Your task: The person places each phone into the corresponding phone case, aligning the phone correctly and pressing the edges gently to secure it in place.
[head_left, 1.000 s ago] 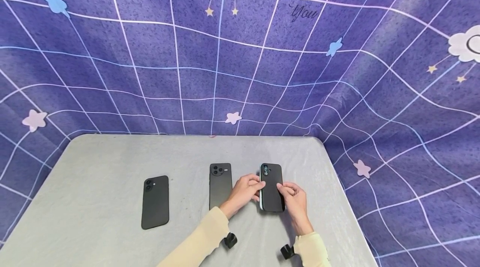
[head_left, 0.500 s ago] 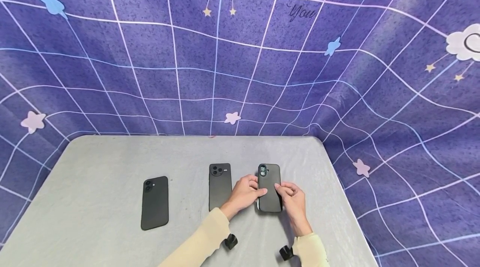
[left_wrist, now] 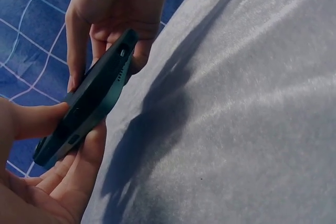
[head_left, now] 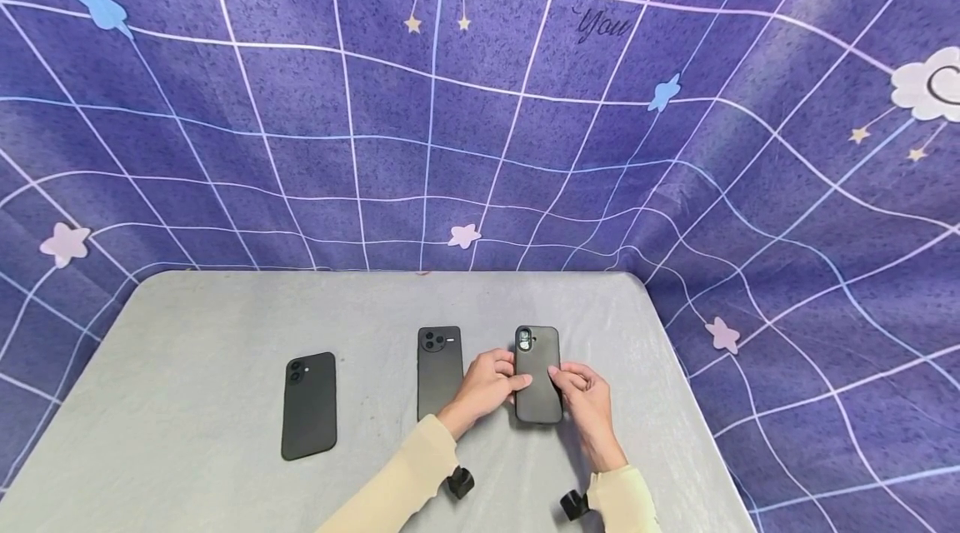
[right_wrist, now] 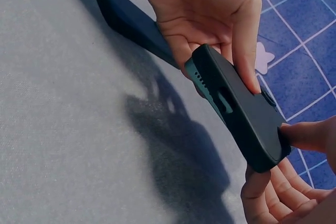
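Both hands hold a teal phone (right_wrist: 198, 80) with a black phone case (head_left: 540, 396) over its back, above the grey-covered table. At one end the phone's edge, with its speaker holes, sticks out of the case in the right wrist view; the left wrist view shows a similar gap along the case (left_wrist: 92, 90). My left hand (head_left: 486, 383) grips the left side, thumb on the back and fingers beneath. Opposite it, my right hand (head_left: 590, 400) pinches the right side, thumb on the back. The fingers underneath are partly hidden.
Beside my left hand a dark phone (head_left: 440, 375) with a round camera bump lies on the table (head_left: 202, 333), partly covered by that hand. Further left lies another black phone (head_left: 310, 408). A purple grid-patterned curtain (head_left: 390, 133) hangs behind the table and to its sides.
The cased phone has tilted so its back faces up more squarely, and the pale strip along its left side no longer shows. My left thumb has shifted slightly lower on the back.
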### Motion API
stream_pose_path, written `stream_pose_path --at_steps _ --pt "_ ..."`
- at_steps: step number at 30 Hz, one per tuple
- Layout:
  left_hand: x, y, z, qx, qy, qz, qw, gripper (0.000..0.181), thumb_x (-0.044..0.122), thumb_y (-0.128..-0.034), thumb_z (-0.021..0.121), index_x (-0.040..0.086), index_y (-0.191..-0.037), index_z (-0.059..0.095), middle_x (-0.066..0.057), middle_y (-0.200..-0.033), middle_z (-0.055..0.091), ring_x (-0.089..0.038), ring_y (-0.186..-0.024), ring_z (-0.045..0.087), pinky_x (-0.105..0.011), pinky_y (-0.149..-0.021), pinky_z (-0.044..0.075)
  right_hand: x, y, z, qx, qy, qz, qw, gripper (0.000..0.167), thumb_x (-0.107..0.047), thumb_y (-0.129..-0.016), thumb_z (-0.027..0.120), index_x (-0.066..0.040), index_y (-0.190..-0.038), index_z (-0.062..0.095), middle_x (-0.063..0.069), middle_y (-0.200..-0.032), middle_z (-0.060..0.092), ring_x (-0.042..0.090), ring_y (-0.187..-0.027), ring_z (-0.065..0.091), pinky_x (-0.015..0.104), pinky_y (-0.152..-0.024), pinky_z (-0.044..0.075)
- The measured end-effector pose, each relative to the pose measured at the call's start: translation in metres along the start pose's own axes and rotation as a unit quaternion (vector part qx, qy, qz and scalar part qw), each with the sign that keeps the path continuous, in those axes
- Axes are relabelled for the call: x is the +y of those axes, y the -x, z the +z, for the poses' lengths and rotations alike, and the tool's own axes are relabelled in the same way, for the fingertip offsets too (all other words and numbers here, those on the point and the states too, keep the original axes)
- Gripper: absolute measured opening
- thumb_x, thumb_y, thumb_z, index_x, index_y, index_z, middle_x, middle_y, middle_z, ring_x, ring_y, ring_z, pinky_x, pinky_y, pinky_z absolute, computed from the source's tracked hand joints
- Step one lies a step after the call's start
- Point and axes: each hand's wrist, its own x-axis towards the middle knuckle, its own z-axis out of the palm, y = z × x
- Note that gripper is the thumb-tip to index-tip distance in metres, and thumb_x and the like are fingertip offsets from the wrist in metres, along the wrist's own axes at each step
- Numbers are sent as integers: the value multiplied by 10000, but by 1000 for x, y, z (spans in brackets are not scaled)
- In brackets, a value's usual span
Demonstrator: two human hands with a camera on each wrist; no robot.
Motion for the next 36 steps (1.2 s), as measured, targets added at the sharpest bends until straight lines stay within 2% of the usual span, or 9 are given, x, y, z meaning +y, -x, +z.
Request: stream_pose_path --at_steps 5,11,17,23,29,36 --pt "2 1 0 -13 320 -61 9995 322 110 -907 835 -52 -1142 687 -95 -936 778 -109 -707 666 -275 -622 590 -1 1 -1 -88 -204 -26 9997 258 -129 -957 822 24 -1111 683 -63 -839 777 35 -723 649 174 -623 498" --pt "5 3 1 12 530 -8 9986 345 113 -928 821 -53 -1200 690 -137 -1008 788 -110 -728 667 -259 -620 563 1 2 -1 -520 -546 -41 9971 289 -122 -1004 768 53 -1185 627 -8 -918 790 69 -785 722 202 -690 578" --pt "8 3 1 -3 827 125 9965 383 89 -944 801 -77 -1256 653 -153 -1027 783 -102 -777 687 -229 -647 565 4 8 -3 -955 -297 -180 9948 345 -238 -1051 723 92 -1149 712 34 -908 797 108 -814 728 223 -763 572" --pt "9 3 1 -27 927 176 9955 402 79 -948 797 -86 -1272 625 -148 -1029 776 -104 -790 692 -227 -656 570 6 10 -3 -987 -195 -307 9944 367 -273 -1057 714 89 -1117 740 43 -912 793 131 -845 715 240 -776 569" --pt "11 6 1 -125 847 201 9961 380 91 -967 779 -88 -1265 627 -167 -1039 776 -113 -797 698 -275 -681 617 8 9 -6 -1016 -341 -255 9939 370 -243 -1047 725 114 -1144 730 59 -917 798 135 -839 726 246 -771 580" --pt "9 9 0 -197 816 109 9964 349 93 -983 762 -107 -1235 629 -176 -1056 776 -133 -828 720 -392 -751 664 11 6 -12 -1150 -321 -73 9928 376 -253 -1044 726 101 -1170 733 89 -944 803 158 -846 750 258 -779 597"
